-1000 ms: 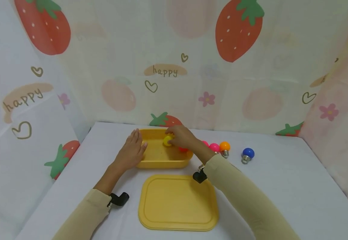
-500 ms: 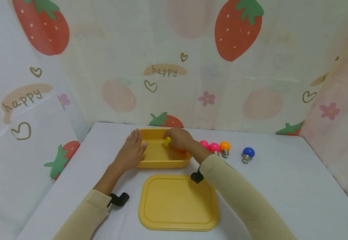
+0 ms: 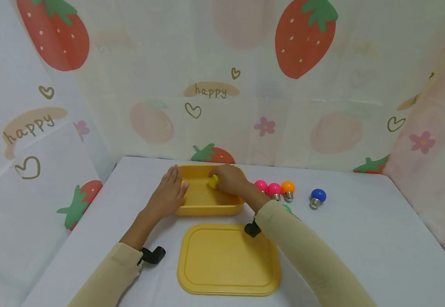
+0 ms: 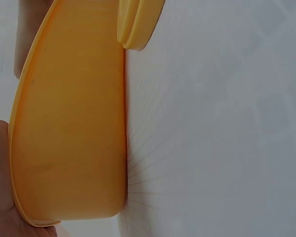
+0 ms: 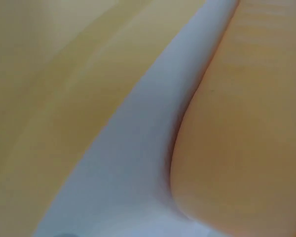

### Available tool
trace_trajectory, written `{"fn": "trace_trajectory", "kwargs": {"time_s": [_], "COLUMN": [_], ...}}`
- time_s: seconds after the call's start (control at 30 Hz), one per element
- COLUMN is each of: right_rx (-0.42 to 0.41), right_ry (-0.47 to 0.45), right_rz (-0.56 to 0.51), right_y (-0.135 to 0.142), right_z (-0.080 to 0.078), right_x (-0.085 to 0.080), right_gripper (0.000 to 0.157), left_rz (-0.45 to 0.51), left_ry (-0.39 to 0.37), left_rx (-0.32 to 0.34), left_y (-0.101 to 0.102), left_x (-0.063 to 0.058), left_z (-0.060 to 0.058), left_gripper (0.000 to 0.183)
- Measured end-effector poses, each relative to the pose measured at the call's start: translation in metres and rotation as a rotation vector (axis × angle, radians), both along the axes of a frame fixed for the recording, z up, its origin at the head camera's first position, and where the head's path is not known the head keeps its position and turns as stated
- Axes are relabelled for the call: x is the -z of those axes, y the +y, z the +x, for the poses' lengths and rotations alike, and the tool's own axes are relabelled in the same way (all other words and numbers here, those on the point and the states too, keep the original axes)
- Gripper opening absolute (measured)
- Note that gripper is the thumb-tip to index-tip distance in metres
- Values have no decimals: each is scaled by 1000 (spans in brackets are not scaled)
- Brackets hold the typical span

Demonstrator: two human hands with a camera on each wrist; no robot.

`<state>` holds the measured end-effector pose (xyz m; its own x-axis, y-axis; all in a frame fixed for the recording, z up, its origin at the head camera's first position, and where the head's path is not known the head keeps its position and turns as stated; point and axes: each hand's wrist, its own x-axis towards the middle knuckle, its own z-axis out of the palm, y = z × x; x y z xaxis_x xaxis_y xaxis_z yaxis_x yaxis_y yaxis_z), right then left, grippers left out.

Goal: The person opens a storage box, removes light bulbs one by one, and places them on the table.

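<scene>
A yellow rectangular container (image 3: 208, 210) stands at the back middle of the table. Against its left end rests my left hand (image 3: 167, 192), fingers straight and thumb over the rim; the left wrist view shows part of this hand (image 4: 1, 173) beside the container wall (image 4: 71, 123). My right hand (image 3: 231, 178) reaches inside at the right and grips a small yellow light bulb (image 3: 213, 181), most of which the fingers cover. The container's right inside lies hidden behind that hand. In the right wrist view only the container's outer wall (image 5: 241, 128) and the lid (image 5: 64, 108) appear.
The flat yellow lid (image 3: 228, 259) lies in front of the container. To the right are two pink bulbs (image 3: 274, 190), an orange bulb (image 3: 288, 188) and a blue bulb (image 3: 318, 196). A green bulb (image 3: 286, 208) is partly behind the right sleeve. A patterned cloth (image 3: 222, 106) hangs behind.
My right hand has turned and lowered slightly with the yellow bulb. A red piece seen in the container earlier is now covered by that hand. The left hand stays still.
</scene>
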<state>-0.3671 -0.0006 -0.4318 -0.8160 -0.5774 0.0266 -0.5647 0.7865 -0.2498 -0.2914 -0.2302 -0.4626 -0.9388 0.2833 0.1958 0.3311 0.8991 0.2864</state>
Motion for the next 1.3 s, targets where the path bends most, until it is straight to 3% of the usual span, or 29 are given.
{"fn": "trace_trajectory", "kwargs": {"time_s": [0.3, 0.83, 1.3], "right_rx": [2, -14, -18], "right_ry": [51, 53, 148], "right_rz": [-26, -100, -264], "right_y": [5, 16, 45], "right_z": [5, 29, 45], "right_x": [-8, -27, -33], "right_gripper": [39, 43, 41], "left_rz": [5, 5, -2], "left_ry": [-3, 9, 2], "left_rx": [-5, 6, 8], "left_y": [0, 0, 0], "left_x": [-2, 1, 0], "left_z": [1, 1, 1], "left_gripper": [66, 66, 65]}}
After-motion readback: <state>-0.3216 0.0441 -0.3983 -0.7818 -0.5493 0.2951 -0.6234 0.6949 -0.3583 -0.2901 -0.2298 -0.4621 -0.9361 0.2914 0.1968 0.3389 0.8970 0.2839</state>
